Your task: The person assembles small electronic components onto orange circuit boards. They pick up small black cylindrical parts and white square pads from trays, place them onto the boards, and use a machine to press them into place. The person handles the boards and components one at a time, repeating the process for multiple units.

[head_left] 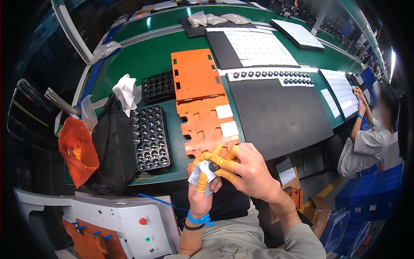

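Yellow finger cots cover several fingers of both my hands, which meet in front of my body near the bench's front edge. My left hand (pixel 201 184), with a blue wrist strap below it, grips a small white plate (pixel 194 175) dotted with holes. Against that plate my right hand (pixel 254 176) pinches a small black round part (pixel 213 166); the fingers partly hide where they touch. Just beyond lies an orange fixture (pixel 202 125), bearing two white square plates (pixel 224 111) on its right side. A second orange panel (pixel 195 75) stands behind it.
Left of the fixture sits a black tray (pixel 165 146) of round parts with shiny insides. A dark board (pixel 280 116) lies right, below a white strip (pixel 258 74) of black round parts. An orange bag (pixel 77 151) and grey machine (pixel 133 220) are left. Another person (pixel 366 142) works far right.
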The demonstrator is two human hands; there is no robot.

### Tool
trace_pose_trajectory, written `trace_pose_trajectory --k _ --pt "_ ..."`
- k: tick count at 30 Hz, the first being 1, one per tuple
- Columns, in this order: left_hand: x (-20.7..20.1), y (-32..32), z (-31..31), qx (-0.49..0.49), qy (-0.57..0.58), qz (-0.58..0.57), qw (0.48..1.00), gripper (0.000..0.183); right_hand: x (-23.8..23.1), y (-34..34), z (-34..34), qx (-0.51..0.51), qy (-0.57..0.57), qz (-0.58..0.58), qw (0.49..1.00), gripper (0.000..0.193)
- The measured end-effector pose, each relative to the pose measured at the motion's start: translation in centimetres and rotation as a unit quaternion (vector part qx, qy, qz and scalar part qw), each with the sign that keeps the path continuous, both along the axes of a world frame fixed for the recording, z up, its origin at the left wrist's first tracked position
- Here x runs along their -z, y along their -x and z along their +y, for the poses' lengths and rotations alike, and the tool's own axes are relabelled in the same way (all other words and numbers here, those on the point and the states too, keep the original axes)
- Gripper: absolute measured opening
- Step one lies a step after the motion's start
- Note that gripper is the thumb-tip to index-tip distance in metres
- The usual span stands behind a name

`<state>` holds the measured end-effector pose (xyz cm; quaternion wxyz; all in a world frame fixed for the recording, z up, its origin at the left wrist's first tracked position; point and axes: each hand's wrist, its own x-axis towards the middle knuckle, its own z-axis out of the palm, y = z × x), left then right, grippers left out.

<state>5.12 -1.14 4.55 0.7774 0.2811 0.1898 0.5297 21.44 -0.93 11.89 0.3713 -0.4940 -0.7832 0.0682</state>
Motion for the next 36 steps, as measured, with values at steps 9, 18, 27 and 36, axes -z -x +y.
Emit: trace_pose_trajectory --k 9,18,27,36 --pt "-0.4 0.8 0.4 0.035 0.013 -0.012 0.999 0.044 -0.3 0.4 -0.1 0.02 -0.014 -0.037 0.999 0.031" --pt "-0.4 1.5 0.6 0.029 0.012 -0.029 0.999 0.039 0.0 1.1 0.2 0.004 -0.002 -0.037 0.999 0.04" --pt "1.4 3.8 0.2 0.163 0.086 -0.144 0.972 0.05 0.8 0.7 -0.5 -0.063 -0.046 -0.001 0.997 0.061" --pt "0.0 1.4 -1.1 0.28 0.095 -0.167 0.941 0.057 4.7 -0.9 -1.2 0.005 -0.277 0.019 0.961 0.039"
